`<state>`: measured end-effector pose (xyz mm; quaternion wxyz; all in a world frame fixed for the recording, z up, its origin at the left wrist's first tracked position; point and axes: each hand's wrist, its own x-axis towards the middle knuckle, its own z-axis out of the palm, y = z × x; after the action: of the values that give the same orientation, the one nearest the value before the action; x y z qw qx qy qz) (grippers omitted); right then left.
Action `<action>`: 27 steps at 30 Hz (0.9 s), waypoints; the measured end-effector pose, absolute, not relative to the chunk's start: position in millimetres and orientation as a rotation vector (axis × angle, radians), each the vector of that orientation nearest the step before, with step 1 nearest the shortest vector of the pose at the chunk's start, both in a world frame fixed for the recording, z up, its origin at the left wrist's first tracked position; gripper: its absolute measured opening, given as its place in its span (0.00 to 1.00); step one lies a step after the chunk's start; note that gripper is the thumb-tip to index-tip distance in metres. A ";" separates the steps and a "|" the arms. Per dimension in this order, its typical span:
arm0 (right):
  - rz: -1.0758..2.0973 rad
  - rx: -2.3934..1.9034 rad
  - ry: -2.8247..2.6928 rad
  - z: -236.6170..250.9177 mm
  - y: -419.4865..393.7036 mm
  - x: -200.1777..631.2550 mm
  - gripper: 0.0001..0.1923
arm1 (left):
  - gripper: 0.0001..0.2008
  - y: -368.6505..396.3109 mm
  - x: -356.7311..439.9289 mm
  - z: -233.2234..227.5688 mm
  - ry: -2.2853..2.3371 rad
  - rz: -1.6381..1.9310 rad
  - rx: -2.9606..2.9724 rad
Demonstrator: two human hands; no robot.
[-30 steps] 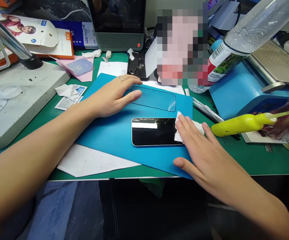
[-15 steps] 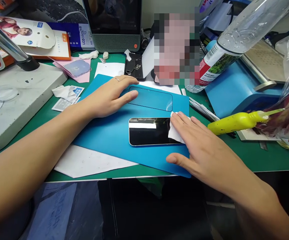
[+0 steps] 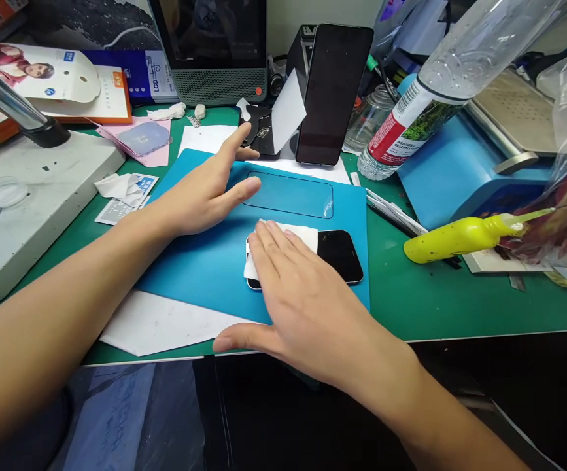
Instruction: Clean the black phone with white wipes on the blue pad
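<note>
A phone (image 3: 339,254) with a black glass front lies face up on a blue mat (image 3: 199,261). My right hand (image 3: 307,297) is stretched flat over its left part, pressing a white wipe (image 3: 307,237) against the glass. The right thumb points away to the left, over the mat's near edge. My left hand (image 3: 199,190) is open above the mat, its fingers raised and holding nothing. Just right of that hand lies a clear screen protector (image 3: 290,195) with a black border, behind the phone.
Another phone (image 3: 335,95) stands upright at the back. A leaning water bottle (image 3: 411,124) and a yellow squeeze bottle (image 3: 460,241) are on the right. A white lamp base (image 3: 67,176) occupies the left, with torn wipe packets (image 3: 123,196) beside it.
My right hand has slid left with the wipe, from the phone's right end to its left part. My left hand's fingers have lifted and it has shifted slightly left.
</note>
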<state>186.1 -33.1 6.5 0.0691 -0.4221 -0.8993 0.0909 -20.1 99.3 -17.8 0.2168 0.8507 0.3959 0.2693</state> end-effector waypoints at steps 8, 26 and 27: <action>0.286 -1.245 -2.711 -1.9 -42.5 175.8 0.63 | 0.37 103.1 -20.8 -21.3 1.118 0.717 2.391; 0.189 -1.068 -2.773 -5.4 -59.4 207.9 0.57 | 0.33 106.8 -24.3 -19.0 1.076 0.763 2.444; 0.188 -1.068 -2.780 -4.5 -60.8 212.3 0.57 | 0.33 107.2 -24.6 -19.0 1.075 0.756 2.445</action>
<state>212.3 -60.8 -4.5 0.0790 -0.3567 -0.9288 0.0628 -24.6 107.2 -19.0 0.1819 0.8661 0.3809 0.2678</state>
